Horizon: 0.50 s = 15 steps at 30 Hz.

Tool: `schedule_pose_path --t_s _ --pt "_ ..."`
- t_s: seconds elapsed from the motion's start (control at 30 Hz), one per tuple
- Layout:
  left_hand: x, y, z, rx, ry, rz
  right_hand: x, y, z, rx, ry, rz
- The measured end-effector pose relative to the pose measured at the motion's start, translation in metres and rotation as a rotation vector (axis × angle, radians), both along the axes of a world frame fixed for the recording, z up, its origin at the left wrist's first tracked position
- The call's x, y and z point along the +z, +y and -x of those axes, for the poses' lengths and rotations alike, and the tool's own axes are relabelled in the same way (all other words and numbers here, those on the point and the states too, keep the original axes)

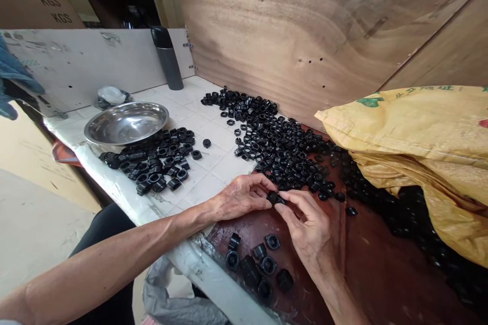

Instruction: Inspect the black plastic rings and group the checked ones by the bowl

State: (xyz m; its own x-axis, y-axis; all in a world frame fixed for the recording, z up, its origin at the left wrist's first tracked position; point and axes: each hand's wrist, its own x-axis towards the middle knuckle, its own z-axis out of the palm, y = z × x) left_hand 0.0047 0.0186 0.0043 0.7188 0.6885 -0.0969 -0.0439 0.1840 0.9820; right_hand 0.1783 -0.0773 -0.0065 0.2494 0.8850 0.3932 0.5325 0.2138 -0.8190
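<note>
Over the front edge of a white tiled desk (pixel 213 137), two bare hands meet. The left hand (pixel 238 198) reaches across from the left, palm down, its fingers curled in and nearly closed. The right hand (pixel 307 228) rises from below, with thumb and forefinger in a narrow pinch. Both sets of fingertips close on a small black plastic nut (pixel 272 196). It lies just right of the left hand and just above the right hand, held between them over a reddish-brown board (pixel 366 269). The nut is squat and shows no clear long axis, and the fingers hide which way its hole points. A second black piece (pixel 281 200) seems to touch it on the right, but it is too small to make out.

Just below the hands, about eight larger black fittings (pixel 259 264) sit on the board, some with round openings facing up. Beyond the hands, a broad heap of black nuts (pixel 267 144) spreads over the tiles and the board, running along a plywood wall (pixel 290 25). To the left lies a smaller pile of nuts (pixel 156 162), just beside a steel bowl (pixel 125 123). Farther back stand a dark thermos (pixel 166 58) and a plastic bag (pixel 110 97). At right, a yellow woven sack (pixel 404 147) lies over more black pieces.
</note>
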Motion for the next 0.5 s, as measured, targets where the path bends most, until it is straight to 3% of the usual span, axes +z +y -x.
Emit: schedule_pose_path --t_s 0.1,0.33,0.5 --pt "0.0006 -0.0012 0.0003 0.006 -0.035 0.03 0.002 -0.0008 -0.0011 0.024 -0.089 -0.024" --pt "-0.0017 -0.0029 0.0016 -0.019 -0.064 0.035 -0.0005 -0.0049 0.0039 -0.021 0.073 0.098" --pt "0.0013 -0.0046 0.0021 -0.027 -0.062 0.017 0.0001 -0.0047 0.0047 -0.073 -0.02 0.065"
